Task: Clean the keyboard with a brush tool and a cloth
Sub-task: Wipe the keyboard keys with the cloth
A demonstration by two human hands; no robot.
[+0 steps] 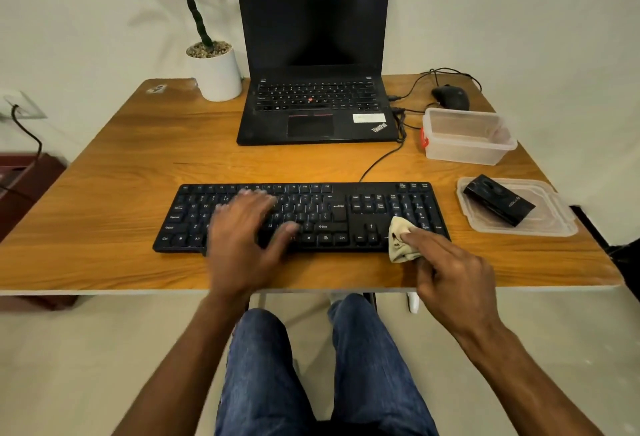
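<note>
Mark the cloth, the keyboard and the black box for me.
cloth (401, 240), head view, on its bunched middle.
keyboard (356, 212), head view, on the bare strip beside Enter.
black box (498, 203), head view, on its top face.

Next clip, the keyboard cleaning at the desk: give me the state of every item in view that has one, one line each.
Laptop: lid open, screen dark.
Keyboard: flat on table, cable attached.
Cloth: bunched, on keyboard's right end.
Right hand: pinches the cloth.
Left hand: spread flat over the keys, blurred.
Plastic container: open, looks empty.
Lid: off, flat on table, black box on it.
Mouse: wired, untouched.
</note>
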